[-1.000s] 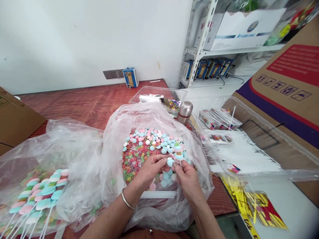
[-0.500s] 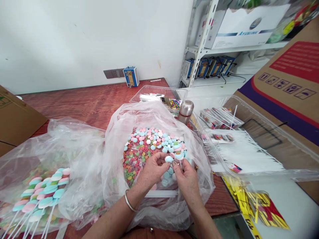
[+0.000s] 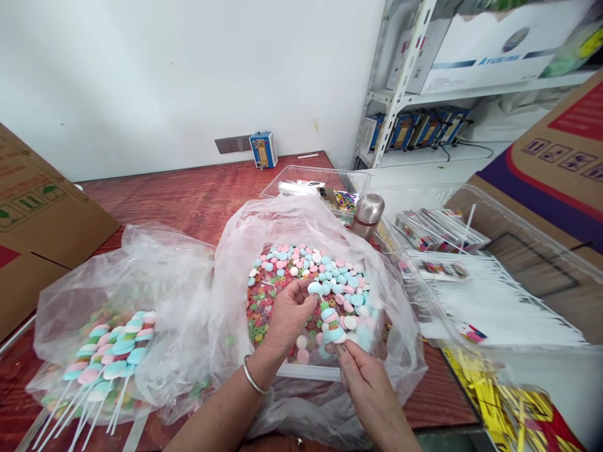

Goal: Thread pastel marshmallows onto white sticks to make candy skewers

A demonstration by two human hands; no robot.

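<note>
A clear plastic bag (image 3: 235, 251) lies open on the wooden table and holds several pastel candy discs (image 3: 320, 267) and small coloured candy rings (image 3: 259, 307). My left hand (image 3: 289, 314) pinches a pale blue candy disc (image 3: 315, 288) over the bag. My right hand (image 3: 365, 383) grips a thin stick with a few stacked candies (image 3: 333, 326) threaded on it, just below the left hand's fingertips. A silver bangle is on my left wrist.
A second clear bag at the left holds finished candy sticks (image 3: 110, 361). A clear tray with white sticks (image 3: 485, 295) stands at the right, beside a metal flask (image 3: 367, 213). Cardboard boxes (image 3: 42, 213) sit left and right, and a metal shelf (image 3: 400, 81) at the back.
My right hand has drawn the candy stick down and toward me, away from my left hand. The left hand lifted a blue disc slightly. The camera view shifted left.
</note>
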